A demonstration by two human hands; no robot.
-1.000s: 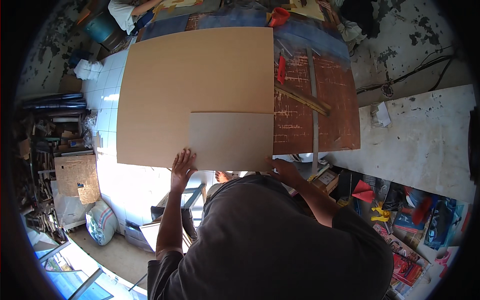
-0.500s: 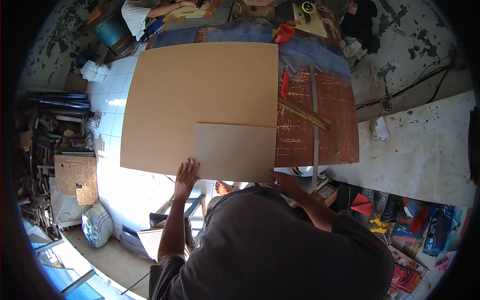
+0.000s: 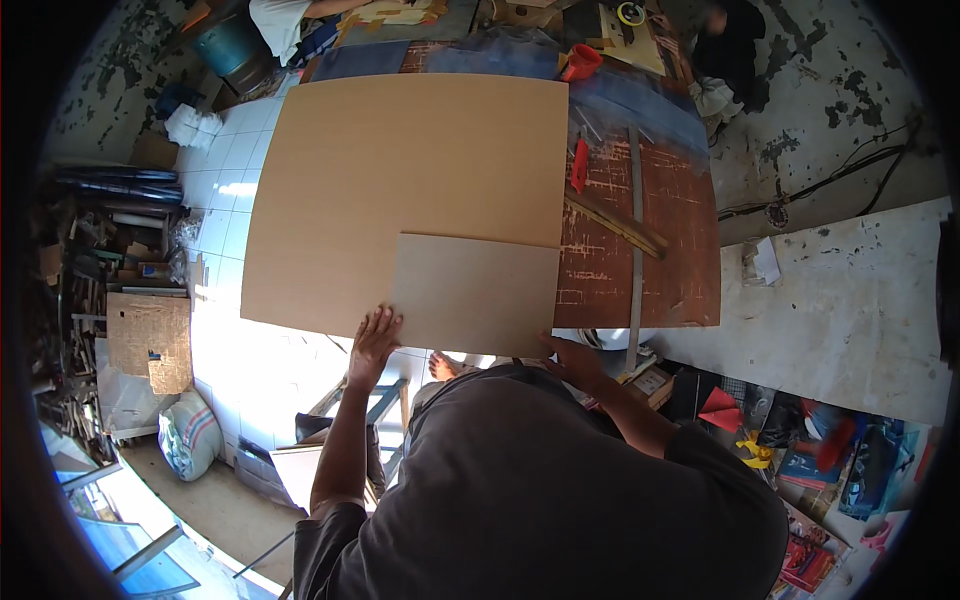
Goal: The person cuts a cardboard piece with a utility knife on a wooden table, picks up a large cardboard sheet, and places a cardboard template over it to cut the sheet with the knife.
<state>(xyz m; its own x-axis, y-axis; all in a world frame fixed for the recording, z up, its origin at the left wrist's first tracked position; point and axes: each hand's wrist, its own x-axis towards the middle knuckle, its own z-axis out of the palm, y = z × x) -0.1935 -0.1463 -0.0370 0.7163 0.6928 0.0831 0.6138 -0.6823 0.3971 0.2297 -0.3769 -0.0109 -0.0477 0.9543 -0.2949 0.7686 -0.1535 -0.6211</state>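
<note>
A large tan cardboard sheet (image 3: pixel 400 150) lies across the table, its near edge jutting past the table's front. On its near right corner rests a smaller greyish-brown board (image 3: pixel 478 292), right and near edges roughly lined up with the sheet's. My left hand (image 3: pixel 377 338) is laid flat, fingers slightly apart, at the near edge by the small board's lower left corner. At the opposite lower corner, my right hand (image 3: pixel 578 364) grips the small board's edge between thumb and fingers; part of these fingers is hidden beneath.
The brown, scratched tabletop (image 3: pixel 680 230) shows at right, with a red cutter (image 3: pixel 580 165), a wooden strip (image 3: pixel 620 225) and a metal bar (image 3: pixel 636 180). A red cup (image 3: pixel 582 62) stands farther back. Co-workers sit at the far side. A white slab (image 3: pixel 850 290) adjoins at right.
The whole view has shifted slightly. Both hands keep their places at the board's near corners, and the small board stays in the same place on the large sheet.
</note>
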